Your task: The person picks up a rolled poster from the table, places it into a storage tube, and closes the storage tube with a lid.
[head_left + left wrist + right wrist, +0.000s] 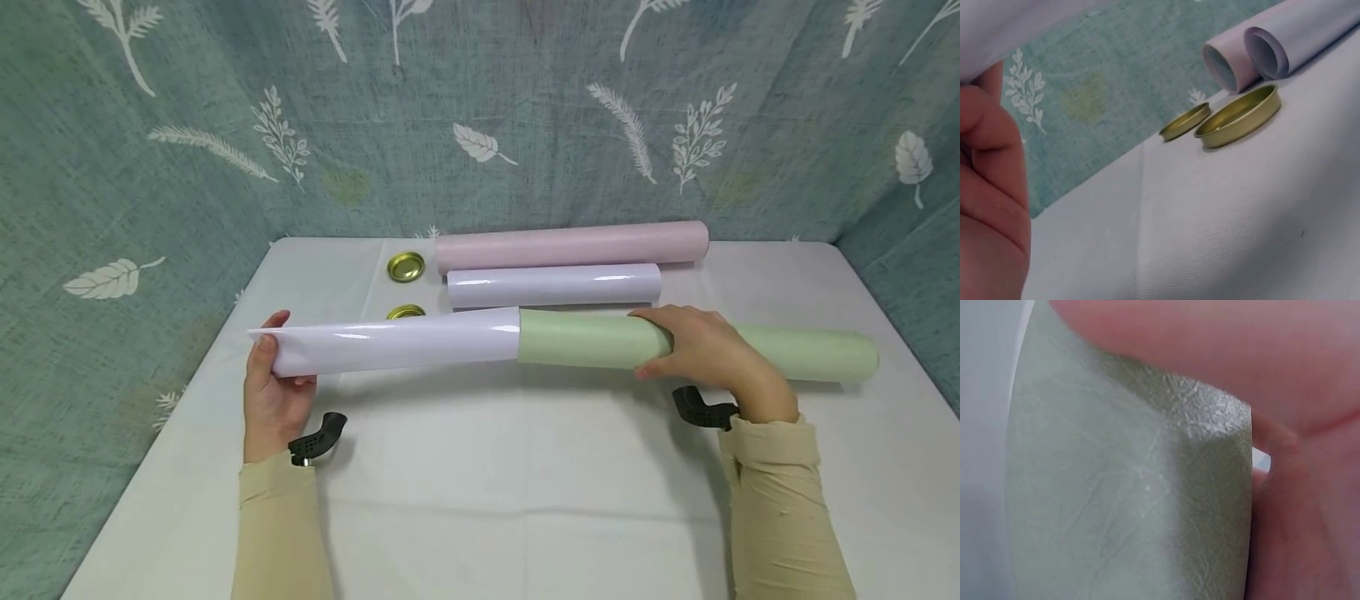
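Observation:
A glossy white rolled sheet [397,343] runs into the left end of a pale green tube [577,339], both held across the table. My left hand [276,408] pinches the sheet's outer left end, thumb in front and fingers behind. Around the middle of the green tube, my right hand [708,354] grips from above. Close up in the right wrist view, the tube's creased, leathery surface [1097,475] lies under the palm. The part of the sheet within the tube is hidden.
Behind lie a pink tube [570,247] and another white roll [555,287], side by side. Left of them are two gold round lids, one at the back [406,267], the nearer one [1241,119] partly covered by the held sheet in the head view. A leaf-patterned curtain [480,100] surrounds the white table.

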`<state>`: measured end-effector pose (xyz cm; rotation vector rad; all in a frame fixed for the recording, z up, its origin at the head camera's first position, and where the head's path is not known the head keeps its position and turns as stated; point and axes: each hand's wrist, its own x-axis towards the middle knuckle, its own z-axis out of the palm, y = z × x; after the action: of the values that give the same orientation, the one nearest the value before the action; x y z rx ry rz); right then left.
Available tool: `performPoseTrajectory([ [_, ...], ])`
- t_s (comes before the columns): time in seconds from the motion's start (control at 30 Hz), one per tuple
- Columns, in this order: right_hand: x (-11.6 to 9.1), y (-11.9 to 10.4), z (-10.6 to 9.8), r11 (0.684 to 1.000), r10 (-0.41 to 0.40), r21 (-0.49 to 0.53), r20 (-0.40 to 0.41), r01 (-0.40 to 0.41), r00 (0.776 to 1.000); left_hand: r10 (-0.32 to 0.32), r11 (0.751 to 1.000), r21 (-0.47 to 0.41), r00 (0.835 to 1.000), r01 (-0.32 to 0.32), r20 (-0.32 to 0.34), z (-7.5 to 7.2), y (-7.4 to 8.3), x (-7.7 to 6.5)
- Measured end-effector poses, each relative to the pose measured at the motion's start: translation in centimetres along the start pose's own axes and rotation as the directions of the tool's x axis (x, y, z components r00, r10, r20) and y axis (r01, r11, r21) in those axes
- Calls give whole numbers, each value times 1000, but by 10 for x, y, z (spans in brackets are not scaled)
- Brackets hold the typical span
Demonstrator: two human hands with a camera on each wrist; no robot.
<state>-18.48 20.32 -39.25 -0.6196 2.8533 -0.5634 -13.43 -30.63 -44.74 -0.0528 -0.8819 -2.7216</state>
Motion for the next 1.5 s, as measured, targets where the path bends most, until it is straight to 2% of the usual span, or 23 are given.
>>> performPoseTrajectory([
  [0.17, -1, -1, -2, 1000, -7, 11, -2, 7, 1000, 35, 995, -98, 999, -33, 22, 2, -5, 3],
  [0.27, 0, -2, -2, 1000, -24, 8, 14, 24, 1000, 77, 977, -202, 997, -71, 21, 2, -9, 5],
  [0.37, 1, -3, -2, 999, -36, 6, 30, 36, 999, 90, 951, -299, 996, -83, 11, 4, -13, 7],
  [0.5, 1, -6, -1, 999, -43, 18, 36, 42, 998, 96, 936, -344, 995, -78, 35, 8, -22, 8],
  [0.6, 2, -8, 2, 998, -57, 22, 35, 56, 998, 80, 949, -311, 992, -47, 93, 15, -34, 8],
  [0.8, 4, -12, 5, 998, -70, 11, 23, 70, 997, -15, 968, -241, 980, 64, 200, 33, -60, 6],
  [1.03, 4, -12, 6, 998, -59, 8, 11, 59, 998, -130, 973, -153, 957, 174, 260, 46, -81, -3],
  [1.2, 5, -14, 8, 997, -76, -5, -4, 76, 997, -194, 959, -136, 927, 248, 321, 56, -99, -8],
  [1.33, 6, -16, 9, 997, -82, -8, -21, 82, 996, -238, 954, -83, 898, 288, 370, 62, -115, -13],
  [1.5, 6, -19, 10, 996, -84, 1, -43, 84, 996, -265, 947, -64, 877, 315, 400, 66, -129, -19],
])
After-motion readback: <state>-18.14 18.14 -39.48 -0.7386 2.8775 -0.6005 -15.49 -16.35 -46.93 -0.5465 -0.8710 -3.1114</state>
